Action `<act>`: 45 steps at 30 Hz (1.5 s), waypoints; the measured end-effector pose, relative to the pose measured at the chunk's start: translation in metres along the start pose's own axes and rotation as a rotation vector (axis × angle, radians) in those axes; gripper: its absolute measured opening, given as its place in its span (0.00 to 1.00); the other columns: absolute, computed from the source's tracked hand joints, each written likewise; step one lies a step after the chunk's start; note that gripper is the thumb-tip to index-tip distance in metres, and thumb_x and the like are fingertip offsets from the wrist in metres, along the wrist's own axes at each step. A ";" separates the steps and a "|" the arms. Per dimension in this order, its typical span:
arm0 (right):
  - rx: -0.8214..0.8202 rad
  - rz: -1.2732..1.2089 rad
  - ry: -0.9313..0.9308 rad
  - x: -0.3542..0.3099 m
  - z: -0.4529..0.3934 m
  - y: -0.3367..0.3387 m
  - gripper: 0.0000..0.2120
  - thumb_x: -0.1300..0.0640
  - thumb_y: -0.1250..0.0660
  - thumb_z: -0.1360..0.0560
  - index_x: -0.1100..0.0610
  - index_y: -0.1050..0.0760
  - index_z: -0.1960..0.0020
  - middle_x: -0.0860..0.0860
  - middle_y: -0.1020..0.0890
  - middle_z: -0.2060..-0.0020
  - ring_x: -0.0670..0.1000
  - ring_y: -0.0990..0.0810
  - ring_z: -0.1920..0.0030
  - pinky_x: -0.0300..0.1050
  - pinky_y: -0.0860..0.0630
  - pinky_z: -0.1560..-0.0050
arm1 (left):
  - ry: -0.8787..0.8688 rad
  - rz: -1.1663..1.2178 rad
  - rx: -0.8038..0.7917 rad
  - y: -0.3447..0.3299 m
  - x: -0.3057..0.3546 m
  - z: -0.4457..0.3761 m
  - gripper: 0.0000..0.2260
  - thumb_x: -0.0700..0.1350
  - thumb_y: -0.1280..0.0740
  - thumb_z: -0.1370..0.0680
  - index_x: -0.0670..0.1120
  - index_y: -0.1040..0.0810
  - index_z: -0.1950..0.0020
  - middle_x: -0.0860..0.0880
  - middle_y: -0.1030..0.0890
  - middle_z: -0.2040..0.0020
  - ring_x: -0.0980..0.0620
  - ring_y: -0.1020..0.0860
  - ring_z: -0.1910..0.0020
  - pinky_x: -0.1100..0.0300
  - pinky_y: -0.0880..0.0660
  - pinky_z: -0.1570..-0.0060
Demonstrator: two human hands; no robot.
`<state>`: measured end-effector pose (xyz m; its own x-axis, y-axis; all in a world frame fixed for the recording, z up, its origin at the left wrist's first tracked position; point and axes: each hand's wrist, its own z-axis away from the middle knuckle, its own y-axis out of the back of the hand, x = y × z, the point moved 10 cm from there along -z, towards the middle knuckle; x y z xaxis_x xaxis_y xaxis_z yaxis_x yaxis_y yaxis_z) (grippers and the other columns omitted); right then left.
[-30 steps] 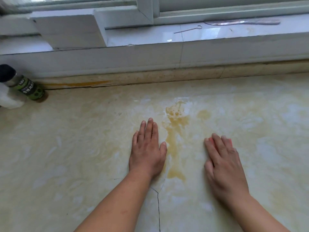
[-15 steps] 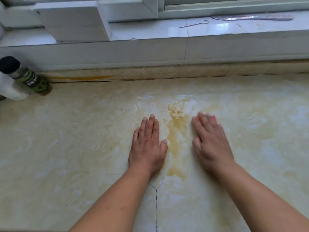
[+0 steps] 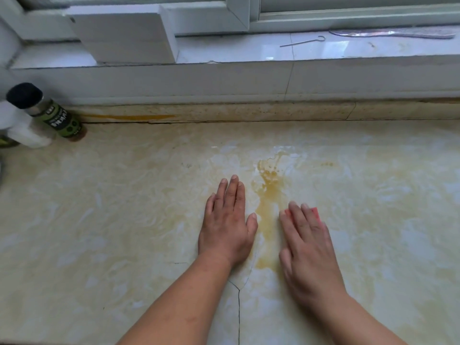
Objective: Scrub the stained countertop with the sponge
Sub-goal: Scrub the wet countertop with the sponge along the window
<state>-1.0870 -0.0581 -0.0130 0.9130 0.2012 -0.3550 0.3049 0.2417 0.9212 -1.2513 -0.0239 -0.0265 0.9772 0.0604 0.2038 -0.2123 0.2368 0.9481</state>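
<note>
Under right hand (image 3: 308, 247), sponge (image 3: 315, 211) (pink).

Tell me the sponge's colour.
The sponge is pinkish red, showing under the right hand in the head view.

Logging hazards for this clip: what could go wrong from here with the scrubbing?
The right hand presses the sponge flat at the right edge of the yellow stain; a sideways stroke may smear it wider over the countertop.
A crack runs from just below the stain; residue could be pushed into it.
The left hand lies flat beside the stain, thumb near its edge, and may get soiled.
</note>
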 end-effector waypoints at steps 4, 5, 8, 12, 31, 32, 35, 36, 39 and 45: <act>-0.047 0.024 0.083 -0.024 -0.056 0.004 0.34 0.48 0.52 0.23 0.50 0.49 0.18 0.47 0.55 0.18 0.50 0.63 0.19 0.55 0.58 0.20 | 0.002 -0.007 -0.001 0.001 0.000 0.000 0.38 0.62 0.66 0.23 0.48 0.64 0.15 0.52 0.70 0.16 0.53 0.71 0.19 0.52 0.67 0.20; -0.058 0.027 0.082 -0.029 -0.077 0.007 0.33 0.49 0.51 0.22 0.50 0.51 0.17 0.47 0.57 0.18 0.49 0.65 0.20 0.55 0.60 0.20 | 0.002 -0.006 0.000 0.001 0.001 0.000 0.38 0.62 0.66 0.23 0.48 0.63 0.15 0.52 0.69 0.16 0.53 0.71 0.19 0.52 0.67 0.20; -0.057 0.037 0.059 -0.034 -0.112 0.016 0.32 0.52 0.47 0.20 0.49 0.51 0.18 0.46 0.57 0.18 0.48 0.64 0.20 0.53 0.61 0.21 | -0.001 -0.004 0.009 0.002 0.000 0.000 0.38 0.62 0.65 0.23 0.48 0.62 0.14 0.52 0.68 0.16 0.53 0.70 0.18 0.52 0.66 0.20; -0.042 0.027 0.099 -0.030 -0.068 0.012 0.33 0.48 0.51 0.24 0.48 0.47 0.18 0.46 0.51 0.18 0.48 0.62 0.19 0.51 0.59 0.21 | -0.001 -0.005 0.008 0.001 0.000 0.000 0.38 0.62 0.65 0.22 0.48 0.63 0.15 0.51 0.69 0.16 0.53 0.70 0.18 0.52 0.66 0.19; 0.165 -0.021 -0.222 0.094 -0.102 0.056 0.32 0.51 0.49 0.27 0.53 0.38 0.23 0.54 0.40 0.21 0.59 0.46 0.20 0.61 0.46 0.22 | 0.003 0.000 -0.012 0.001 0.000 0.002 0.34 0.60 0.60 0.18 0.48 0.68 0.16 0.52 0.74 0.18 0.53 0.74 0.20 0.50 0.67 0.20; 0.182 -0.034 -0.233 0.097 -0.119 0.063 0.31 0.51 0.49 0.27 0.54 0.37 0.24 0.55 0.40 0.21 0.60 0.45 0.21 0.61 0.46 0.22 | 0.005 -0.005 -0.012 0.001 0.000 0.002 0.34 0.59 0.60 0.17 0.48 0.68 0.16 0.52 0.74 0.18 0.53 0.74 0.20 0.51 0.67 0.20; 0.144 -0.031 -0.138 0.079 -0.163 0.065 0.32 0.49 0.50 0.28 0.54 0.35 0.25 0.56 0.38 0.22 0.60 0.44 0.22 0.60 0.48 0.22 | 0.003 -0.004 -0.014 0.000 0.000 0.001 0.34 0.59 0.59 0.18 0.48 0.68 0.16 0.52 0.74 0.18 0.53 0.74 0.20 0.51 0.67 0.20; 0.112 -0.009 -0.086 0.067 -0.172 0.061 0.33 0.49 0.50 0.28 0.53 0.36 0.24 0.55 0.39 0.22 0.59 0.44 0.21 0.59 0.49 0.21 | 0.004 -0.002 -0.013 0.000 -0.001 0.001 0.34 0.60 0.60 0.18 0.48 0.67 0.16 0.52 0.73 0.18 0.53 0.74 0.20 0.51 0.67 0.20; 0.028 0.053 0.059 0.024 -0.179 0.043 0.35 0.47 0.51 0.28 0.51 0.39 0.21 0.53 0.42 0.20 0.57 0.48 0.19 0.58 0.51 0.21 | 0.004 -0.002 -0.003 -0.001 -0.001 0.001 0.36 0.61 0.63 0.21 0.48 0.66 0.15 0.52 0.72 0.17 0.53 0.73 0.19 0.51 0.67 0.20; -0.117 0.044 0.302 -0.038 -0.131 0.013 0.34 0.45 0.55 0.26 0.47 0.43 0.19 0.46 0.46 0.19 0.52 0.54 0.18 0.56 0.52 0.20 | 0.004 0.000 0.014 0.001 0.000 0.001 0.36 0.61 0.64 0.21 0.48 0.65 0.15 0.52 0.71 0.17 0.54 0.72 0.19 0.52 0.68 0.20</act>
<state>-1.1531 0.0618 -0.0084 0.7977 0.4819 -0.3627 0.2180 0.3303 0.9183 -1.2518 -0.0243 -0.0253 0.9771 0.0645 0.2029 -0.2123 0.2231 0.9514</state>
